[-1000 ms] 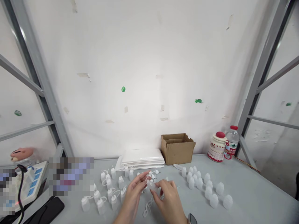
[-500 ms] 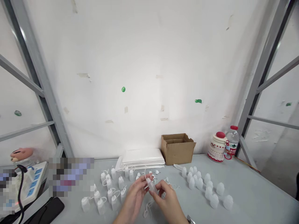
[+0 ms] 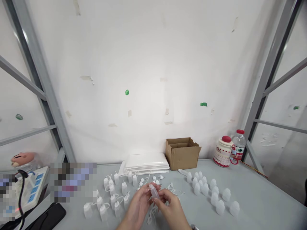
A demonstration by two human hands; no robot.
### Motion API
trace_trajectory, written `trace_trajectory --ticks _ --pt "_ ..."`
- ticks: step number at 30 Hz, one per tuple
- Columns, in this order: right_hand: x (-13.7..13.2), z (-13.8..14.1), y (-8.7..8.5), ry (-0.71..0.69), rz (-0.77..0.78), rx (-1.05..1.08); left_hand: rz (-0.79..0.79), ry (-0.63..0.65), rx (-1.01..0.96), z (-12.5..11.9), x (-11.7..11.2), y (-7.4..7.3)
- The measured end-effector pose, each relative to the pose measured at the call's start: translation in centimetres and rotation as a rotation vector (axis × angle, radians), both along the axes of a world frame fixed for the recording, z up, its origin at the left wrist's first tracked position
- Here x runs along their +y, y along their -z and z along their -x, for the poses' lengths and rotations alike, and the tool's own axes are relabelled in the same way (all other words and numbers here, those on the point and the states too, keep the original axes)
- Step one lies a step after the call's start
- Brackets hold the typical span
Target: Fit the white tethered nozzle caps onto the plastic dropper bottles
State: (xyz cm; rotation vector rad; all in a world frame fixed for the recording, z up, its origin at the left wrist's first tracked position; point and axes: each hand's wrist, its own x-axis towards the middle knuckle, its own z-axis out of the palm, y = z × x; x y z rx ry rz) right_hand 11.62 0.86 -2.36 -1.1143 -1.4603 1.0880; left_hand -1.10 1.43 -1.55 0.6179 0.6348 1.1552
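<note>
A small translucent squeeze bottle [image 3: 154, 192] is held tilted between my two hands, near the front middle of the table. My left hand [image 3: 140, 199] has its fingers closed about the upper end, where a thin white strap sticks up. The thumb and fingers of my right hand [image 3: 169, 203] pinch the lower end. Several similar bottles with looped white caps [image 3: 104, 211] stand upright to the left. Loose white cap-and-strap pieces [image 3: 151, 216] lie under and behind my hands. Several translucent rounded pieces [image 3: 214, 198] are grouped to the right.
Behind my hands are a stack of white sheets or flat packs [image 3: 146, 163] and an open cardboard box [image 3: 183, 158]. A red-lidded jar [image 3: 222, 153] and a plastic bottle [image 3: 238, 143] stand at the back right. A black phone [image 3: 49, 217] and a power strip [image 3: 35, 188] lie left.
The small bottle and both hands have shifted slightly. My right hand's fingers have curled closer round the bottle's lower end.
</note>
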Motion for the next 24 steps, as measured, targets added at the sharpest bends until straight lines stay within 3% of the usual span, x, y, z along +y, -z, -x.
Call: trace_trajectory --ticks 11,24 --pt "0.4 0.6 0.3 -0.029 0.224 0.318 0.033 0.019 -0.073 -0.3 -0.1 0.2" --pt "-0.4 0.5 -0.6 -0.272 0.584 0.792 0.135 0.042 -0.114 -0.5 -0.5 -0.8"
